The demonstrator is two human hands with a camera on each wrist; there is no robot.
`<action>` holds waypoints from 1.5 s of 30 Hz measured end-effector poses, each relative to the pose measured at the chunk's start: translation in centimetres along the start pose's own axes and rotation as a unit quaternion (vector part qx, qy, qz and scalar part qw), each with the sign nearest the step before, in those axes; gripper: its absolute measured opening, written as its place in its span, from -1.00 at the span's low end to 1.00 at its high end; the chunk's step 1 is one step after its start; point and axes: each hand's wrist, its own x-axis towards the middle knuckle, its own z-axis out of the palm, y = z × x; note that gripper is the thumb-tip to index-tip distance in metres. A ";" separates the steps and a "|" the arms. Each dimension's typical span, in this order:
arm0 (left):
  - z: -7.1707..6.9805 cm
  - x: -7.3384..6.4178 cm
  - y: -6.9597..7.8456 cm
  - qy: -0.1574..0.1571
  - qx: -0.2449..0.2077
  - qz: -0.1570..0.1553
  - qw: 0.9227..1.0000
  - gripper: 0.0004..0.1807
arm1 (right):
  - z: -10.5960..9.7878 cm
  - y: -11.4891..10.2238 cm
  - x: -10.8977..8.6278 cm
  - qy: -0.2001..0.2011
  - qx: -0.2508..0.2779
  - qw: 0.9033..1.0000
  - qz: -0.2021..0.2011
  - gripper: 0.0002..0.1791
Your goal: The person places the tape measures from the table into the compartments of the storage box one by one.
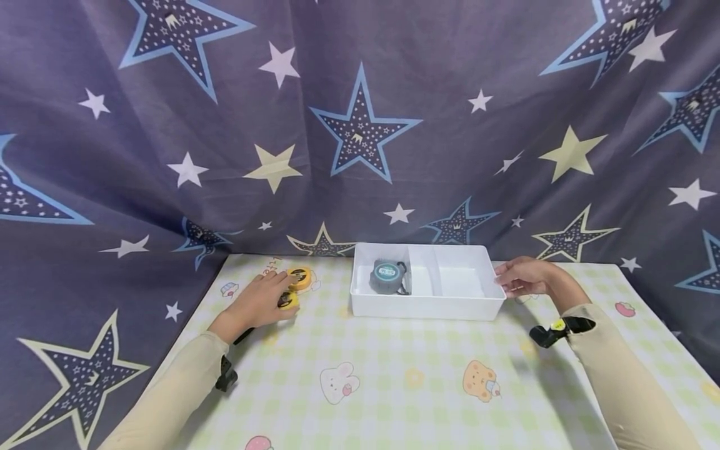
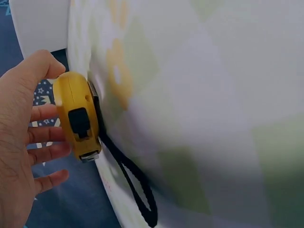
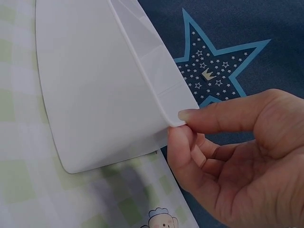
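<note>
At the left of the table, my left hand [image 1: 264, 299] reaches over two yellow tape measures, a nearer one [image 1: 288, 300] and a farther one [image 1: 300, 278]. In the left wrist view, its thumb is at one end of a yellow tape measure [image 2: 76, 114] with a black button and black wrist strap [image 2: 137, 185]. The other fingers are fairly straight and spread beside the case. My right hand [image 1: 525, 279] pinches the right end of a white divided tray [image 1: 427, 307] between thumb and finger, at the rim corner in the right wrist view. A grey-teal tape measure [image 1: 387, 277] lies in the tray's left compartment.
The table has a checked cloth [image 1: 394, 406] with cartoon prints. Behind the tray hangs a dark star-patterned curtain [image 1: 450, 156], close to the table's back edge. Dark wrist cameras sit on both forearms, the right one [image 1: 548, 334] just above the cloth.
</note>
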 end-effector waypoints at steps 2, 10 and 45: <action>0.1 -0.1 0.0 0.002 -0.001 0.002 1.000 -0.31 | 0.0 0.1 -0.1 -0.001 0.000 1.000 0.000 -0.53; 0.5 -0.2 -0.2 -0.016 -0.015 -0.004 1.000 -0.36 | -0.2 0.3 0.0 -0.003 0.000 1.000 0.000 -0.57; 0.5 0.1 -0.4 -0.040 -0.035 -0.010 0.999 -0.34 | -0.1 0.2 0.2 -0.006 0.012 1.000 0.000 -0.52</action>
